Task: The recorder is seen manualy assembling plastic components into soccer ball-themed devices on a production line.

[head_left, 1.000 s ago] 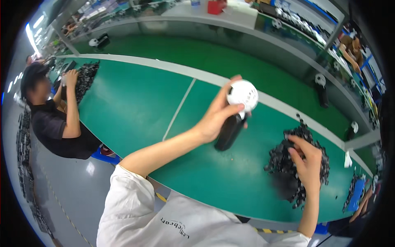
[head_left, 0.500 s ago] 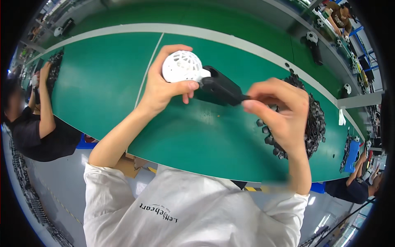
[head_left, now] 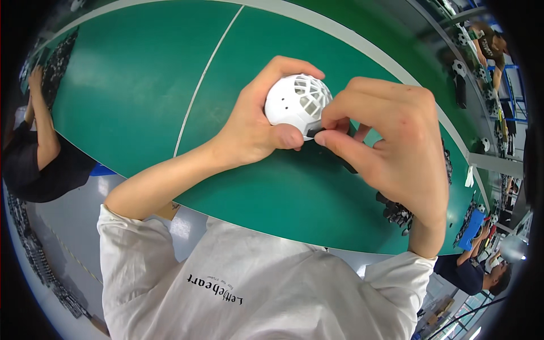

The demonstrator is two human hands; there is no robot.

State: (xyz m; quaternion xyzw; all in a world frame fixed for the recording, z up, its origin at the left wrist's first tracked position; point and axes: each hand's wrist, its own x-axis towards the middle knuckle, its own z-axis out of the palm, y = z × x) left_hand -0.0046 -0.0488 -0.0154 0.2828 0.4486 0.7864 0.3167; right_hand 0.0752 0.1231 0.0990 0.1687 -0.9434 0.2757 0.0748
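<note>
A white ball (head_left: 283, 107) with a lattice of openings on one side sits in my left hand (head_left: 252, 124), whose fingers and thumb wrap round it. Between the thumb and forefinger of my right hand (head_left: 396, 127) is a small black piece (head_left: 313, 134), pressed against the ball's lower right side. Only a bit of the ball's black handle (head_left: 347, 164) shows; my right hand hides the rest. Partly behind my right forearm lies a pile of small black pieces (head_left: 394, 212).
The green tabletop (head_left: 141, 85) carries a pale dividing line. At the far left a co-worker's arm (head_left: 45, 124) reaches to a heap of black pieces (head_left: 56, 68). Another person (head_left: 467, 272) works at the right beside a blue bin (head_left: 471, 229). Black-and-white balls (head_left: 460, 69) stand across at the upper right.
The ball has turned in my left hand and moved right. My right hand has come up to the ball with a small black piece. The black handle now lies mostly hidden.
</note>
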